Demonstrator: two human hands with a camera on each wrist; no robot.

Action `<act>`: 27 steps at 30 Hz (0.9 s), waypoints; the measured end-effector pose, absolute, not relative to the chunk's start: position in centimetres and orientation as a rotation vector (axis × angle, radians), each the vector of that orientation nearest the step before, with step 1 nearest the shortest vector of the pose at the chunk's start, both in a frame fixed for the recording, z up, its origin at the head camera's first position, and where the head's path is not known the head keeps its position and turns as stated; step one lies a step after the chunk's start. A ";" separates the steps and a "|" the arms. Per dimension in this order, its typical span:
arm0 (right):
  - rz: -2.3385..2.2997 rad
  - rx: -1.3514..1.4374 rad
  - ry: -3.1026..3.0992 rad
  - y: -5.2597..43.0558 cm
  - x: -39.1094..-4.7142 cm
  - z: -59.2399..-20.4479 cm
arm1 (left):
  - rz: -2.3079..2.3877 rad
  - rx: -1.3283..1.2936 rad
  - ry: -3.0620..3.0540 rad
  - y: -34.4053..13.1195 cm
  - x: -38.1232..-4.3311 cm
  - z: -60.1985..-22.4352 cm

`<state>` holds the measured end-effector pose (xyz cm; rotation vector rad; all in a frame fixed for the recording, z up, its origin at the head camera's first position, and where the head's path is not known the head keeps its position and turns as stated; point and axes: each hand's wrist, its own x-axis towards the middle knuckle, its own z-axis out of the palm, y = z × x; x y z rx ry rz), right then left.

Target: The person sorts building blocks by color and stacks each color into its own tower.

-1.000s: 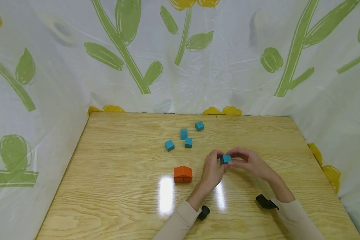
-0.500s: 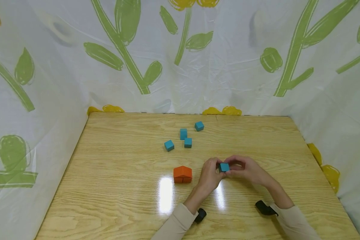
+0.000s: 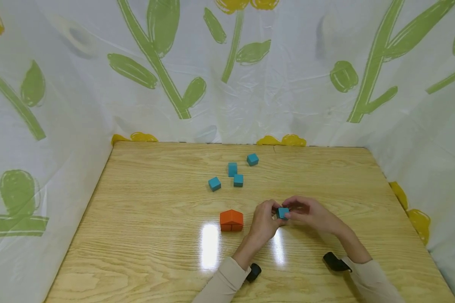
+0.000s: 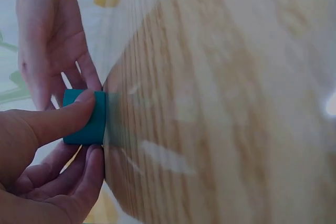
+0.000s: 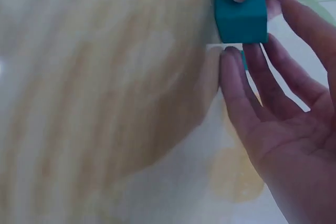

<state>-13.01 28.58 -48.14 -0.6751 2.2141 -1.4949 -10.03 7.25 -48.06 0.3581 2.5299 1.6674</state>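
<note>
A blue toy block (image 3: 283,213) stands on the table, right of centre. My left hand (image 3: 264,219) pinches it, the thumb on its near face in the left wrist view and the fingers (image 4: 92,169) beside it. From the right, my right hand (image 3: 312,214) reaches to the same block. In the right wrist view its fairly straight fingers (image 5: 239,90) touch the block's side, and the thumb lies close to its upper edge. The far side of the block is hidden.
An orange roof-shaped block (image 3: 231,217) sits on orange pieces left of the hands. Several blue blocks lie farther back, among them a taller block (image 3: 232,169) and a cube (image 3: 252,159). A flower-patterned curtain (image 3: 280,92) encloses the wooden table (image 3: 151,210).
Both hands have come slightly nearer with the blue block and then stopped. The right thumb has shifted a little on the block. The orange pieces and other blue blocks have not moved.
</note>
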 end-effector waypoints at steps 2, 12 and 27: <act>-1.459 -0.672 2.282 28.6 -13.3 -47.9 | 1.673 0.369 2.526 7.2 -10.0 -48.1; -1.404 -0.708 2.456 27.6 -16.0 -46.2 | 1.669 0.359 2.503 7.2 -10.1 -48.2; -1.278 -0.797 2.505 24.0 -20.7 -44.3 | 1.659 0.355 2.498 7.2 -10.1 -48.2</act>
